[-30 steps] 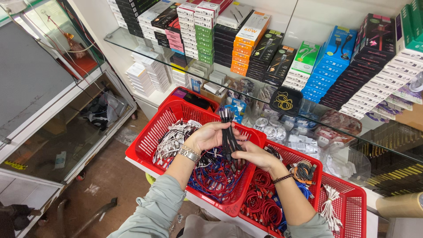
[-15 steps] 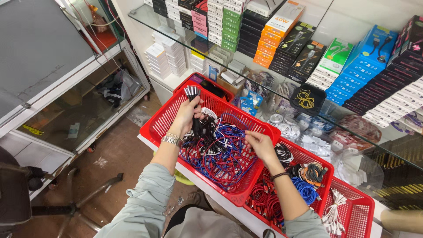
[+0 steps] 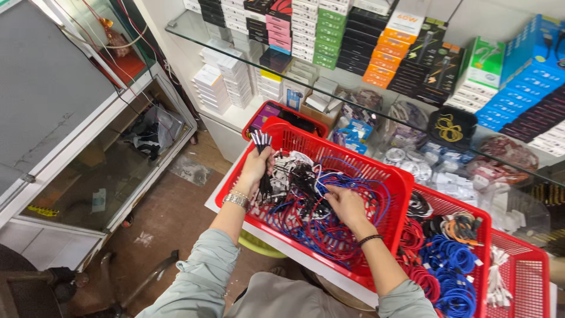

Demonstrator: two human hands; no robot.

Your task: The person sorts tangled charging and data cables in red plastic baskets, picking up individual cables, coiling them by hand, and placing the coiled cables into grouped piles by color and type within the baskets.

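Left hand [image 3: 254, 168] grips a bundle of cables [image 3: 261, 141] shut; right hand [image 3: 347, 205], fingers curled, digs into tangled cables [image 3: 312, 218].

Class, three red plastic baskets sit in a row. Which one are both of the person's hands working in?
The leftmost large red plastic basket, heaped with mixed blue, red, black and white cables. The left hand grips a cable bundle there; the right hand digs in.

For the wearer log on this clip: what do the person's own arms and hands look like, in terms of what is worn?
Both hands are bare, no gloves. The left hand has a metal link bracelet or watch band at the wrist; the right hand has a thin dark band at the wrist. Both arms wear pale grey-green sleeves, pushed up and bunched near the elbows, leaving the forearms uncovered.
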